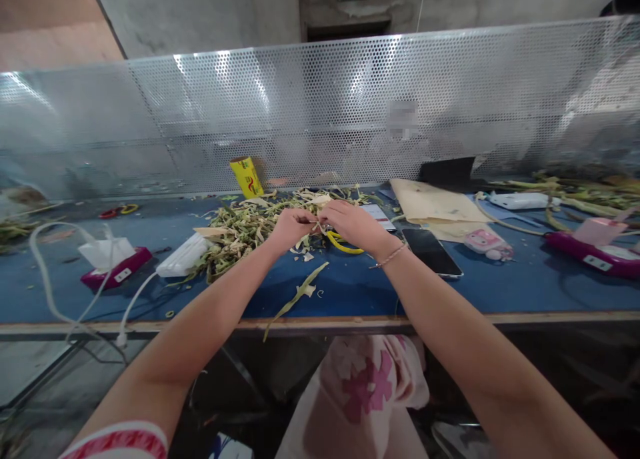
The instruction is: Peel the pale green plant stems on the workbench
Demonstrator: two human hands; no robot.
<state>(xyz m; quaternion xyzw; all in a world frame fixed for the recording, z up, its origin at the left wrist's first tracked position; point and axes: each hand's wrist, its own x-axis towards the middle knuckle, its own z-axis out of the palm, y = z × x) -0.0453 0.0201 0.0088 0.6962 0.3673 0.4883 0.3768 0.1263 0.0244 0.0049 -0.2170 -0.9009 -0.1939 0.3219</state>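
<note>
My left hand (291, 228) and my right hand (353, 224) meet over the front of a plant heap, fingertips pinched together. Between them is a small pale piece of plant (317, 226), too small to make out fully. Behind and left of my hands spreads the heap of dried green and cream plant scraps (245, 229). A curved yellow loop (345, 247), perhaps a handle, lies just below my right hand. Nearer the table edge, a long green leaf strip (295, 301) lies with its tip hanging over.
On the blue table (360, 299) a black phone (431, 251) and pink case (487, 243) lie right, near brown paper (440, 202). Power strips (116, 267) (593, 252), a white adapter (184, 255) with cables and a yellow box (246, 177) stand about. Behind rises a perforated metal screen (320, 112).
</note>
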